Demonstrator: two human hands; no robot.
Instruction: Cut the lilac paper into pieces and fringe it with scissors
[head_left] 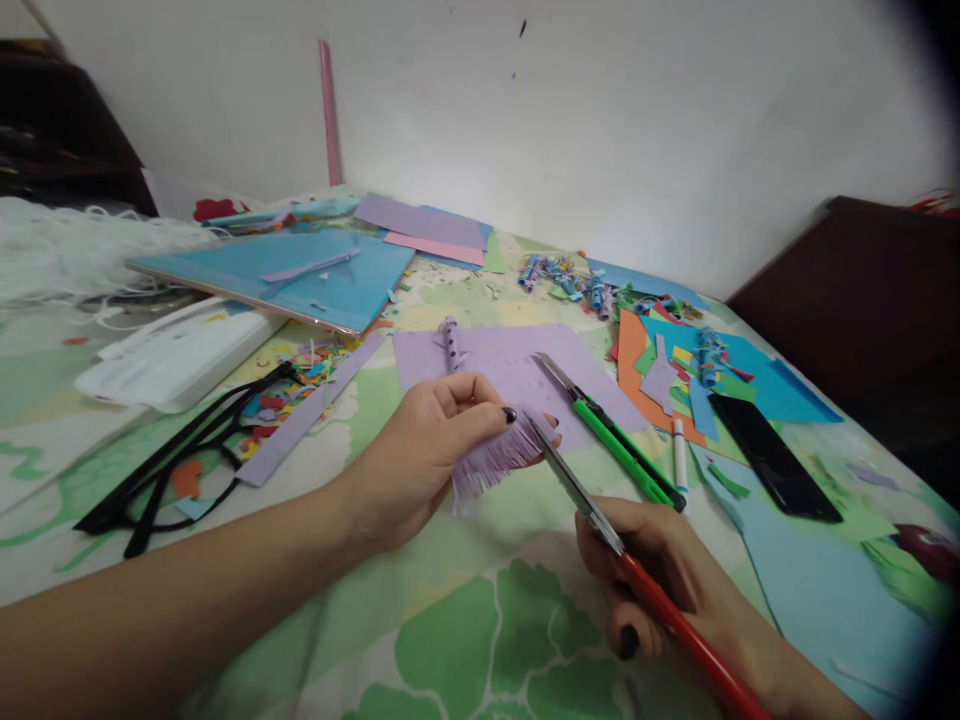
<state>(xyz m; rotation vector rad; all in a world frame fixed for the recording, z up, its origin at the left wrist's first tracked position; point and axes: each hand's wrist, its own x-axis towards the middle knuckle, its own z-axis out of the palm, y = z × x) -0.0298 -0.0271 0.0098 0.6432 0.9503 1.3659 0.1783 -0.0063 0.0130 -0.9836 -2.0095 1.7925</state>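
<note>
Between thumb and fingers, my left hand [442, 440] pinches a strip of purple paper [491, 460] whose lower edge is cut into a fine fringe. My right hand [652, 570] is wrapped round a pair of red-handled scissors [585, 505]. The blade tips reach the right end of the fringed strip, by the left fingertips; whether they touch the paper I cannot tell. Behind the hands lies a purple sheet [517, 350], with a rolled purple paper piece [451, 343] on its left part. A green box cutter [615, 435] rests partly on the sheet, its blade out.
Black glasses [161, 475] and many paper scraps [300, 385] lie to the left, near a white case [180, 355] and a blue folder [300, 275]. On the right are a black phone [776, 455], a white marker [680, 455] and coloured paper. Finished-looking curls [559, 275] sit at the back.
</note>
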